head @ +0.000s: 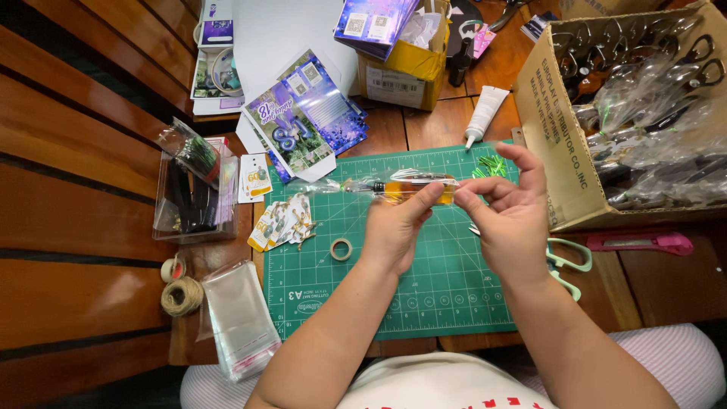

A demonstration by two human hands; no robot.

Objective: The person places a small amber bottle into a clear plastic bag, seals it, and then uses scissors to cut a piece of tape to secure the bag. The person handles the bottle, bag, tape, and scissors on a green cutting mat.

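Observation:
Both my hands meet over a green cutting mat (454,303). My left hand (394,227) grips a small bottle of amber liquid (409,186) wrapped in a clear plastic sleeve, thumb pressed on its side. My right hand (509,216) pinches the right end of the same bottle, its index finger raised. The sleeve's loose clear end (322,184) trails out to the left. The bottle lies level, just above the mat.
A small tape roll (341,249) and several little tags (284,222) lie on the mat. Green-handled scissors (568,265) sit under my right wrist. A cardboard box of bagged scissors (644,113) stands at right; a white tube (485,113), printed cards (303,113), twine (182,295) and clear bags (238,318) lie around.

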